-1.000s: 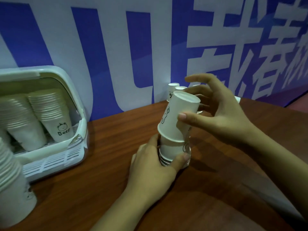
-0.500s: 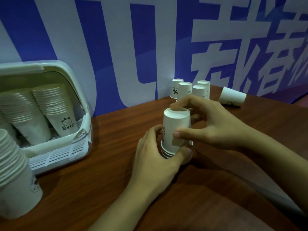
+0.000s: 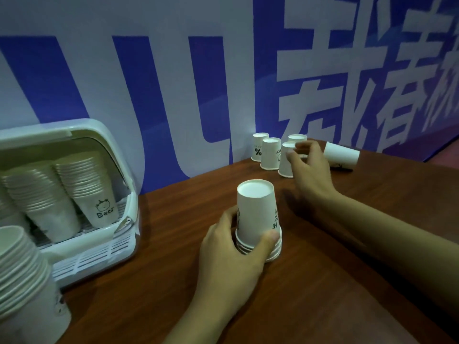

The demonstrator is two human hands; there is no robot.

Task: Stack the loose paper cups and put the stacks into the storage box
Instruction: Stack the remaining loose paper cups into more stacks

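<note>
A short stack of upside-down white paper cups (image 3: 255, 209) stands on the wooden table (image 3: 335, 281). My left hand (image 3: 231, 259) grips its base. My right hand (image 3: 313, 175) is stretched out to the back, its thumb and fingers curled round the top of a loose upside-down cup (image 3: 284, 162). Three more loose cups (image 3: 269, 155) stand beside it by the wall. Another cup (image 3: 341, 155) lies on its side to the right. The white storage box (image 3: 99, 256) at the left is open, with tall cup stacks (image 3: 96, 194) inside.
A further tall stack of cups (image 3: 22, 281) stands at the lower left, in front of the box. A blue and white banner wall (image 3: 173, 95) runs along the table's far edge.
My right hand pushed the top cup down onto the stack, let go and moved back right to the loose cups. My left hand stayed on the stack's base.
</note>
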